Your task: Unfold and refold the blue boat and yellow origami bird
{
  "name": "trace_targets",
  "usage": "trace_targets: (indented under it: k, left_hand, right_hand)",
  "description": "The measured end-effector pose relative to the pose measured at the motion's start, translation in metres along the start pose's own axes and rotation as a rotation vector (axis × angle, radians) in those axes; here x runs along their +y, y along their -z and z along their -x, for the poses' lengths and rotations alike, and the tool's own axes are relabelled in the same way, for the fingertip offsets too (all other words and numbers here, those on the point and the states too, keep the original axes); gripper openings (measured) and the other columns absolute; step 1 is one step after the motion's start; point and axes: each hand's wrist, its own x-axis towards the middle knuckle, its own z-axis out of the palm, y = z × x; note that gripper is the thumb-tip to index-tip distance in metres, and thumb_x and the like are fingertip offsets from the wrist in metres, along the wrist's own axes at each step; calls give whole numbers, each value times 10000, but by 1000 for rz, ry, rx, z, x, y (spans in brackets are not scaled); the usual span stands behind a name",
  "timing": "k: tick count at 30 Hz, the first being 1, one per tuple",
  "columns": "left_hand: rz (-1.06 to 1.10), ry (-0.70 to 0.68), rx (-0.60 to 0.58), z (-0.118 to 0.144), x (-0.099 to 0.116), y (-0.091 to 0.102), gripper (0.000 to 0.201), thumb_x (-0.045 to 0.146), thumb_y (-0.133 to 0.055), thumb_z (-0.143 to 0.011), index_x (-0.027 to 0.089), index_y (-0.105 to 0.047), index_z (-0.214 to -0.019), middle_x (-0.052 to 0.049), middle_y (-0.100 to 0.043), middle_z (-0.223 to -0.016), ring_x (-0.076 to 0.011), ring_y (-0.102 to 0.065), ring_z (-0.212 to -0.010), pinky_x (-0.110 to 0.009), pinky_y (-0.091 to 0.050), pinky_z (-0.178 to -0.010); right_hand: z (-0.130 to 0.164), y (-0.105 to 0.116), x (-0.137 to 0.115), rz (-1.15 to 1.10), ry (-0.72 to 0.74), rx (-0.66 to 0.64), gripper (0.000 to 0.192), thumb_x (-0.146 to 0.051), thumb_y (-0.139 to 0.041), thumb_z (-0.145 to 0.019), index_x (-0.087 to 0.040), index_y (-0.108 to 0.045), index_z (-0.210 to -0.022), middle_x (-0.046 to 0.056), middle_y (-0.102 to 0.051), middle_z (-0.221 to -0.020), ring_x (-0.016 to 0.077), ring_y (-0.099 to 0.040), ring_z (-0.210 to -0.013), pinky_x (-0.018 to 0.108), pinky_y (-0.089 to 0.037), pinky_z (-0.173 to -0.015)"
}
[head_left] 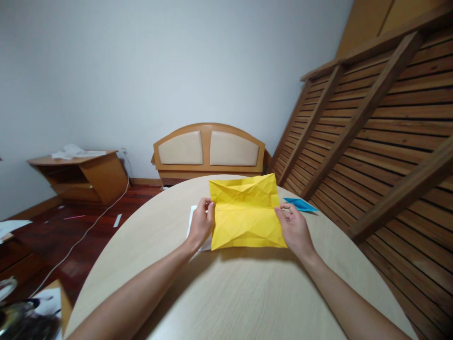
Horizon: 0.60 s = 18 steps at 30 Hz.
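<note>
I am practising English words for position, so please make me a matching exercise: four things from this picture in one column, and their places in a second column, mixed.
Things:
1. yellow paper
2. blue paper
3. white sheet
4. cable

Places:
A. on the dark floor, left of the table
B. under the left hand
C. held at both side edges, between left hand and right hand
D. on the table, just beyond the right hand

Pairs: 1-C, 2-D, 3-B, 4-A

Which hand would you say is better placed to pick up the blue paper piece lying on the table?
The right hand, probably: the blue paper piece lies just beyond it, while the left hand sits across the yellow sheet.
</note>
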Motion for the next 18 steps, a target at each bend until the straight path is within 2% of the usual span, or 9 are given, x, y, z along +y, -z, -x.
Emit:
trace_targets:
  k: [4, 7, 11, 12, 14, 16, 18]
  left_hand:
    - [-68, -7, -2, -2, -6, 1, 137, 304, -561, -895, 189, -630, -918, -78, -719, -893, -224, -665, -814, -284, -472, -689]
    - [-102, 25, -19, -12, -9, 8, 145, 290, -565, -885, 169, -638, -918, -75, -714, -870, -208, -662, -798, -257, -470, -665]
    - [-328, 310, -154, -33, -12, 27, 199, 258, -501, -917, 131, -603, -1031, -52, -699, -797, -158, -644, -645, -206, -431, -526]
    - [-351, 340, -162, -38, -14, 33, 210, 249, -485, -924, 120, -592, -1051, -51, -697, -784, -149, -635, -609, -199, -420, -501]
    - [-414, 397, -180, -45, -20, 44, 236, 214, -477, -923, 100, -564, -1110, -49, -692, -759, -135, -624, -568, -188, -412, -480]
    - [-492, 443, -215, -48, -28, 54, 298, 175, -506, -899, 82, -537, -1180, -55, -696, -758, -136, -626, -564, -189, -421, -481]
    - [-584, 468, -258, -49, -35, 61, 382, 163, -515, -891, 68, -495, -1260, -71, -703, -774, -150, -632, -573, -200, -427, -485]
  right_hand:
    - [3, -7, 11, 10, -13, 3, 455, -588, -731, -755, -252, -498, -954, 44, -734, -767, 245, -710, -627, 326, -557, -497]
    - [6, -13, 16, -9, -43, -38, 514, -574, -731, -758, -256, -461, -1058, 24, -723, -775, 221, -688, -590, 306, -536, -483]
    - [3, -12, 20, 73, 16, -89, 587, -577, -694, -788, -237, -441, -1194, 20, -706, -833, 129, -561, -454, 249, -449, -423]
    - [0, -9, 22, 120, 48, -90, 578, -574, -680, -801, -226, -452, -1203, 26, -702, -844, 111, -531, -442, 243, -433, -424]
    - [-11, 6, 28, 216, 94, -61, 525, -561, -647, -828, -213, -482, -1184, 44, -700, -864, 133, -574, -520, 273, -483, -501]
    - [-25, 28, 37, 355, 152, -4, 472, -537, -630, -831, -196, -525, -1139, 73, -700, -888, 189, -639, -676, 341, -539, -641]
    - [-38, 54, 49, 544, 200, 74, 379, -489, -589, -842, -182, -576, -1064, 119, -699, -962, 247, -658, -841, 413, -543, -763]
